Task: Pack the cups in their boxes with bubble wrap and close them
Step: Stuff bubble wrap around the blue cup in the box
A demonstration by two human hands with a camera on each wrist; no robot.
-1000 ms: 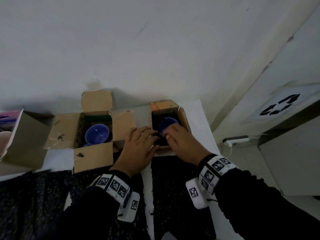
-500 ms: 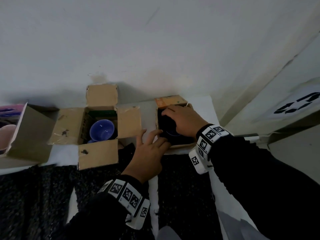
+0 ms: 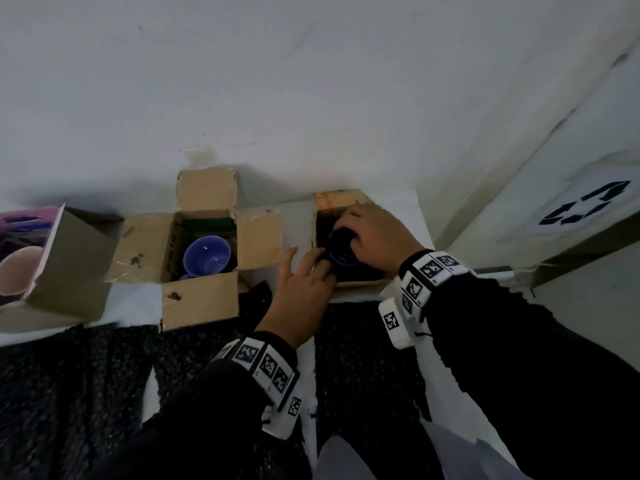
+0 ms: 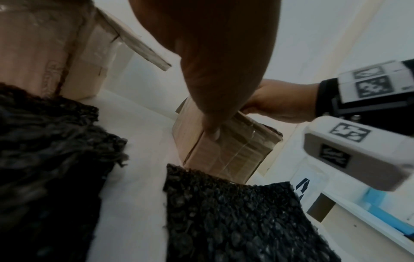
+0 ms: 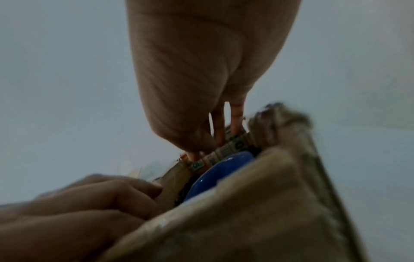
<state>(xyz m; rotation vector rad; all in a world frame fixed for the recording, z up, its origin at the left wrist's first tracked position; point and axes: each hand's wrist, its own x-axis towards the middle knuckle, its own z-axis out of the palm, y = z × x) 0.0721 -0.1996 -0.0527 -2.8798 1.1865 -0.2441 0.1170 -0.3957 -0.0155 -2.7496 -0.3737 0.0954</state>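
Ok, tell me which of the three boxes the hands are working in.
The small box on the right, with the orange flap; both hands are at it. The other two sit untouched to its left.

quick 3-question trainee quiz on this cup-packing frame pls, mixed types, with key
1. True or false: the middle box has its flaps shut.
2. Which hand reaches into the right-hand box? A) left hand B) right hand
3. Fill in: the cup in the middle box is ____ in colour.

Key: 1 false, flaps spread open; 2 B; 3 blue.
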